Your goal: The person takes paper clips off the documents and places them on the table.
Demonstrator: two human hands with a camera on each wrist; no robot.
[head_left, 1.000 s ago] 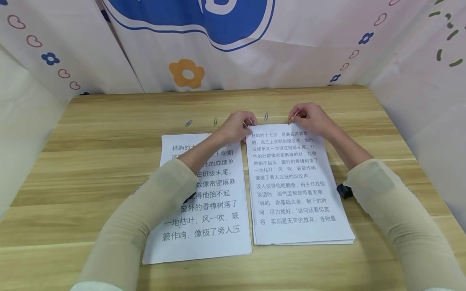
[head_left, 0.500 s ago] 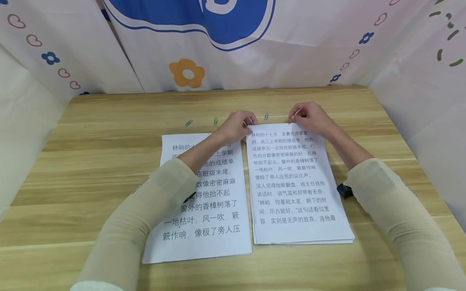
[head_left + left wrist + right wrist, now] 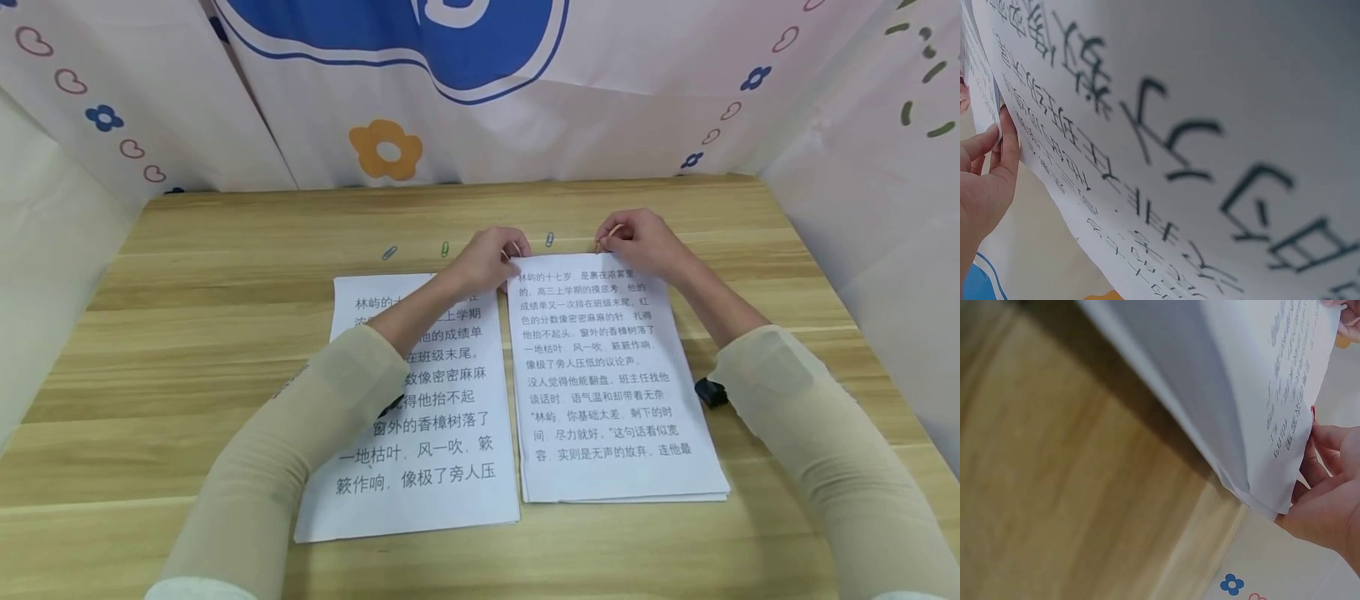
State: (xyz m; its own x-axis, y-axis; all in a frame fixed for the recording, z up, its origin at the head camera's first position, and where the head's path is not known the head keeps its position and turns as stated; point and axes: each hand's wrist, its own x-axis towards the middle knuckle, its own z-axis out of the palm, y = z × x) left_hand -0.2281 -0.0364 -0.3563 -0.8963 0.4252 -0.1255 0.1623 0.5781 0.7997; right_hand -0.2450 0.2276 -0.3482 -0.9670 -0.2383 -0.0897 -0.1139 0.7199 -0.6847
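Two stacks of printed sheets lie side by side, the left stack [image 3: 442, 425] and the right stack [image 3: 607, 383]. At the top left corner of the right stack, my left hand [image 3: 489, 260] pinches the paper between thumb and fingers; the left wrist view shows this hand [image 3: 988, 169] on the sheet edge. My right hand [image 3: 641, 240] pinches a small orange-red paper clip [image 3: 597, 247] at the top edge of the same stack. In the right wrist view the clip [image 3: 1313, 414] stands up from that edge, just above the fingertips, and the sheets are bowed.
Behind the papers on the wooden table [image 3: 187, 333] lie a blue paper clip [image 3: 389, 252], a green paper clip [image 3: 445, 249] and another blue paper clip [image 3: 550, 239]. My left forearm crosses over the left stack. A printed cloth [image 3: 600, 125] hangs along the table's back edge.
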